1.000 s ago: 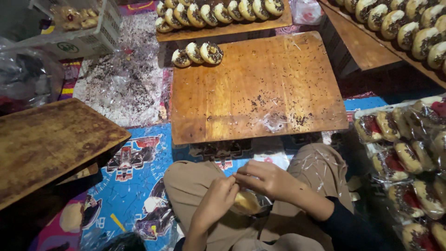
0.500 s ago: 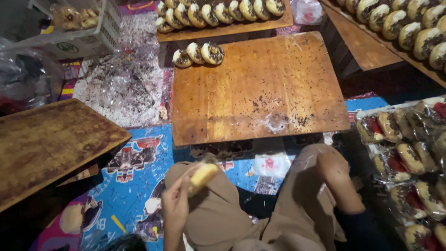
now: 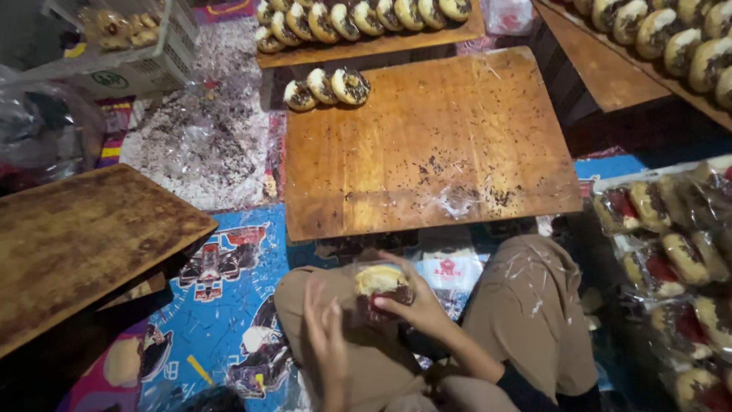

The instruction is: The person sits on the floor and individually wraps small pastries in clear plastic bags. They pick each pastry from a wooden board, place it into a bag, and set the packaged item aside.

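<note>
The donut [image 3: 381, 281] sits low in the middle of the frame, over the person's lap, pale top with a dark chocolatey underside, and it looks like it's going into a thin clear bag, though the plastic is hard to make out. The right hand [image 3: 415, 305] is closed around it from the right side, fingers wrapped over the lower edge. The left hand [image 3: 326, 329] is just beside it on the left, open and flat with fingers up, holding nothing, a bit blurred. My read is we're mid-wrap on one piece, and the next bit probably needs that free hand to catch the loose plastic so the topping doesn't smear. Straight above is the wooden board [image 3: 435, 145], mostly bare apart from crumbs and sprinkles, with three donuts [image 3: 326, 85] at its upper left corner, so loads of open space there. Its near edge runs just above the hands. A second, darker board [image 3: 84, 236] juts in from the left, and wrapped donuts [image 3: 671, 252] crowd the right side, so sideways room is tighter than forward. More trays [image 3: 366, 23] line the top
</note>
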